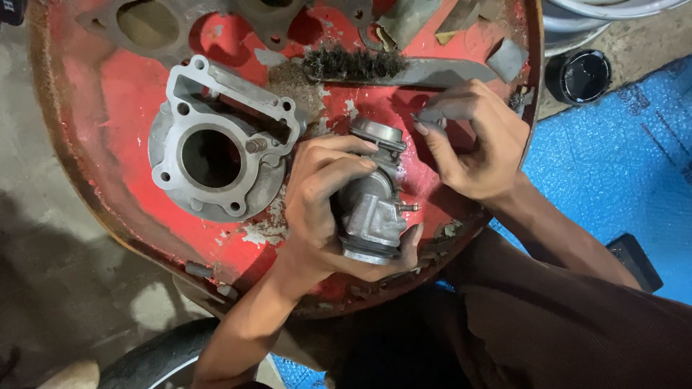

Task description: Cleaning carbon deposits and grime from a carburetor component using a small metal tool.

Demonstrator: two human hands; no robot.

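My left hand (pixel 321 198) grips a grey metal carburetor body (pixel 373 205) over the near edge of a round, rusty red metal surface (pixel 130 94). Its flanged top (pixel 378 132) points away from me. My right hand (pixel 472 144) pinches a small grey piece of abrasive paper (pixel 432 114) right beside that flanged top. An aluminium engine cylinder (pixel 216 144) with a round bore lies on the red surface just left of my left hand.
A wire brush (pixel 389 66) lies across the far side of the red surface, with grey gaskets (pixel 151 29) and another scrap of grey paper (pixel 507 59) near it. A black round lid (pixel 584 75) sits on the floor at right, by a blue mat (pixel 620 158). A tyre (pixel 158 356) shows at bottom left.
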